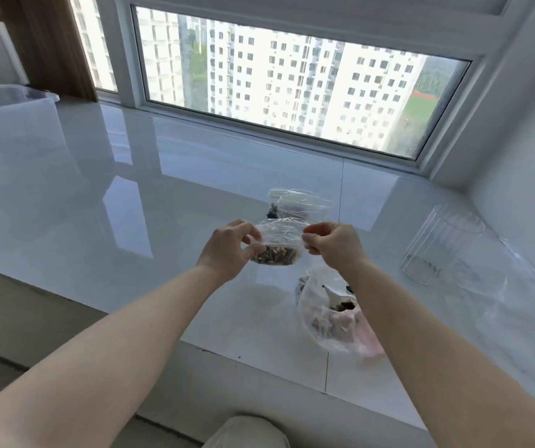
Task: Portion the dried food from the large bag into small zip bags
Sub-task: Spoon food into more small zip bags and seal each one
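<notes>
I hold a small clear zip bag [279,247] in the air above the white sill, with brown dried food in its lower part. My left hand [227,250] pinches its left edge and my right hand [334,245] pinches its right edge near the top. The large thin plastic bag [331,315] of dried food lies on the sill [162,205] below my right wrist, its mouth open. Behind my hands lie small zip bags [298,205] with dark contents.
A clear ribbed glass jar [437,247] lies on its side at the right, with flat clear plastic bags [502,286] beside it. A translucent plastic bin [11,118] stands at the far left. The window runs along the back; the sill's front edge drops off near my knee.
</notes>
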